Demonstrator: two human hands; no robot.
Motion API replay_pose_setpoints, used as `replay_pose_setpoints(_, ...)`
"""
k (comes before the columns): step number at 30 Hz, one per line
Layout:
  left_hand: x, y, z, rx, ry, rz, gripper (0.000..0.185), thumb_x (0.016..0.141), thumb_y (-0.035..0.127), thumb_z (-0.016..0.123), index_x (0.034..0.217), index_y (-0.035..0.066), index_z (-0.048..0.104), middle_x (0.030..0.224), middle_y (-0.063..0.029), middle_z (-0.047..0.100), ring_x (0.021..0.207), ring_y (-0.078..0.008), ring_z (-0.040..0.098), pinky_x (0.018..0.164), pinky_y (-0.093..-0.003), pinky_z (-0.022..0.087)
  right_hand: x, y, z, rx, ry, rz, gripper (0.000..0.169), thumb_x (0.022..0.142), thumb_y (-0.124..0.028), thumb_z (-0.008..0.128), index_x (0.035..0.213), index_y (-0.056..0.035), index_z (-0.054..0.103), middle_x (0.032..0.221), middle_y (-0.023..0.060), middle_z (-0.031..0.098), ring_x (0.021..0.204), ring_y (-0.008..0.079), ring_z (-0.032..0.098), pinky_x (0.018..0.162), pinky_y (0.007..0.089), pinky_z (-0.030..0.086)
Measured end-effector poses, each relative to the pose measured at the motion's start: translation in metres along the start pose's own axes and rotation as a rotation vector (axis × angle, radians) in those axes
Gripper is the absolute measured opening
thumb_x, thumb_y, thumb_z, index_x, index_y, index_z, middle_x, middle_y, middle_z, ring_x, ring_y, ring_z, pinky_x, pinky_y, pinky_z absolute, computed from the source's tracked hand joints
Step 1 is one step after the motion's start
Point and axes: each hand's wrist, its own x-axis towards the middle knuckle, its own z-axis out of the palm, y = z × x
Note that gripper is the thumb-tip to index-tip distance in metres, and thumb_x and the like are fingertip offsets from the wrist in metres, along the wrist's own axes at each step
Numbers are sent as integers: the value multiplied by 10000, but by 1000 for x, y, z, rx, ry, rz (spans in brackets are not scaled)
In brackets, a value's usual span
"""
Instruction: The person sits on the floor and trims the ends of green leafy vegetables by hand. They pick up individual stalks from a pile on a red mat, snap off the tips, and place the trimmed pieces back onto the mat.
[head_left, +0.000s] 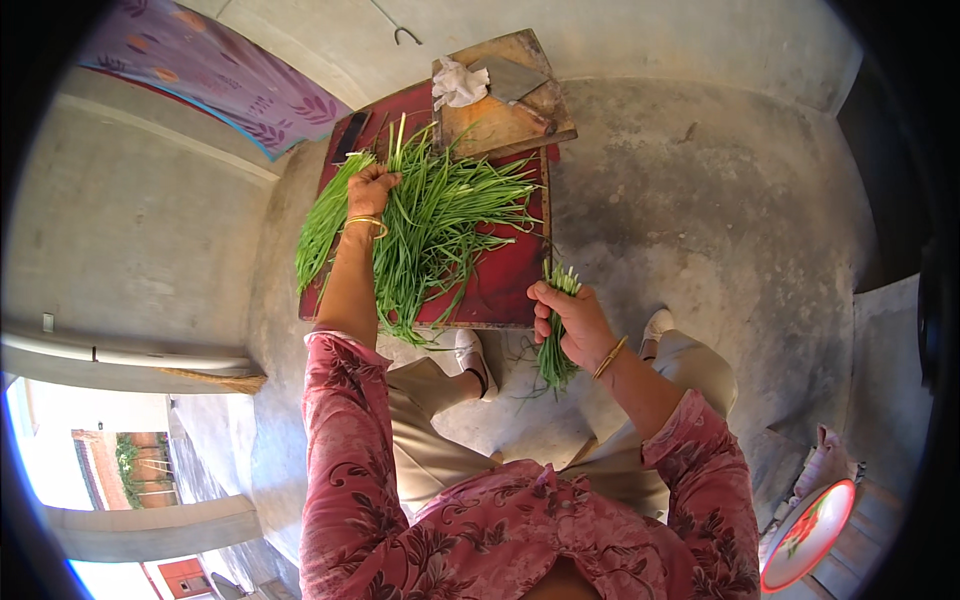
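A heap of green garlic chives (450, 199) lies on a red tabletop (510, 281) before me, its leaf tips hanging over the near edge. Along the left side, a neater bundle of chives (321, 229) has its pale ends pointing away from me. My left hand (369, 191) is between the two, thumb and fingers pinched on stems at the heap's left edge. Off the table's near right corner, my right hand (571, 319) grips a small bunch of chives (556, 364), cut ends up and leaves hanging down. Its fingers wrap around the upper stems.
A wooden cutting board (465, 124) at the table's far end carries a cleaver (510, 79) and a crumpled white cloth (459, 82). A dark phone-like object (350, 137) lies at the far left. An enamel basin (810, 536) stands low right; a straw broom (217, 379) lies left.
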Motion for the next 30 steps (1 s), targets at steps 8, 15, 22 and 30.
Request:
replay_pose_setpoints(8, -14, 25, -1, -76, -199, -171, 82, 876, 60, 494, 893, -14, 462, 715, -117, 598, 477, -156, 522, 452, -272, 469, -1, 0, -1, -30, -5, 3, 217, 825, -223, 654, 832, -8, 623, 616, 20, 540, 457, 130, 488, 431, 301, 406)
replay_pose_setpoints(15, -15, -16, 19, 438, -253, -69, 445, 707, 221, 730, 998, -59, 543, 659, -108, 587, 540, -196, 531, 501, -319, 407, -2, 2, -1, -58, -9, 9, 210, 833, -216, 643, 831, -7, 623, 618, 15, 534, 462, 128, 487, 430, 300, 401)
replay_pose_setpoints(22, -7, -55, 8, 762, -132, -78, 558, 571, 179, 811, 1010, -87, 591, 773, -158, 648, 750, -308, 619, 706, -345, 476, -1, 4, 6, -48, -35, 32, 206, 836, -214, 639, 830, -8, 624, 617, 15, 530, 461, 128, 488, 427, 300, 403)
replay_pose_setpoints(30, -22, 12, 3, 273, -75, -120, 99, 765, 93, 643, 772, -6, 640, 619, -26, 580, 456, -115, 479, 413, -266, 366, 1, 6, -1, -60, -12, 6, 206, 833, -213, 643, 822, -9, 624, 612, 13, 527, 441, 127, 480, 407, 293, 397)
